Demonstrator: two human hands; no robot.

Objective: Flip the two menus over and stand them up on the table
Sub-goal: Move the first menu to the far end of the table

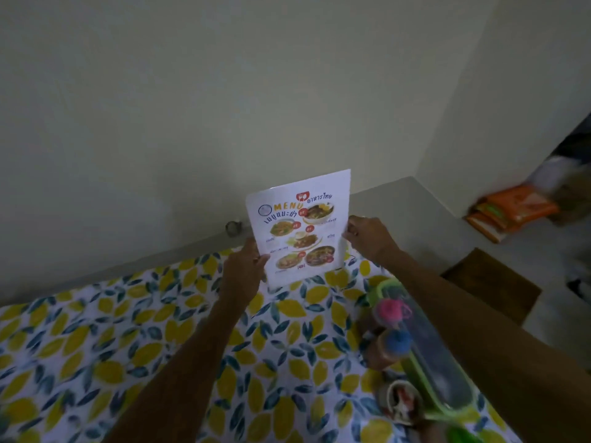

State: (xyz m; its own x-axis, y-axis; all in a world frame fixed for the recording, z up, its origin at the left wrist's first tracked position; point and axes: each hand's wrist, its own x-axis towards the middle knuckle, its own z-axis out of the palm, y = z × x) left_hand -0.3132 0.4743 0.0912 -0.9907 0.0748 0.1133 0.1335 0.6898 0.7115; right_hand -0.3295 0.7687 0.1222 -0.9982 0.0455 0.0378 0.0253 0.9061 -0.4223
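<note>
A white menu with food photos and the word MENU stands upright near the far edge of the table, its printed side facing me and its lower edge down at the lemon-print cloth. My left hand grips its lower left edge. My right hand pinches its right edge at mid height. Only this one menu shows; a second one is not in view.
On the right side of the table lie a green-rimmed clear container, bottles with a pink cap and a blue cap, and a small cup. A wall rises behind the table. Orange packets sit at right.
</note>
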